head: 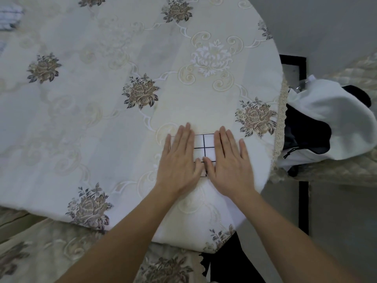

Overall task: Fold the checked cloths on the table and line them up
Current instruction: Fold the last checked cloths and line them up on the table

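My left hand and my right hand lie flat, palms down, side by side on a small white folded cloth with thin dark checks. The thumbs touch at its near edge. The fingers of both hands are straight and close together. They press on the cloth and curl round nothing. Only a strip of the cloth shows between my 2 hands, with a few squares of its grid. A little more peeks out beside my left little finger and below the thumbs.

The cloth sits on the near right part of the round surface, which is covered by a cream embroidered tablecloth with brown rose sprays and pale scrollwork. A beige lace trim hangs along the right edge. At the far left of the surface lies a blurred pale bundle with blue stripes; I cannot tell what it is.

To the right, beyond the surface, a white and black garment is heaped against a quilted cream floral cover. More floral fabric hangs below the near edge on the left. The floor is plain grey.
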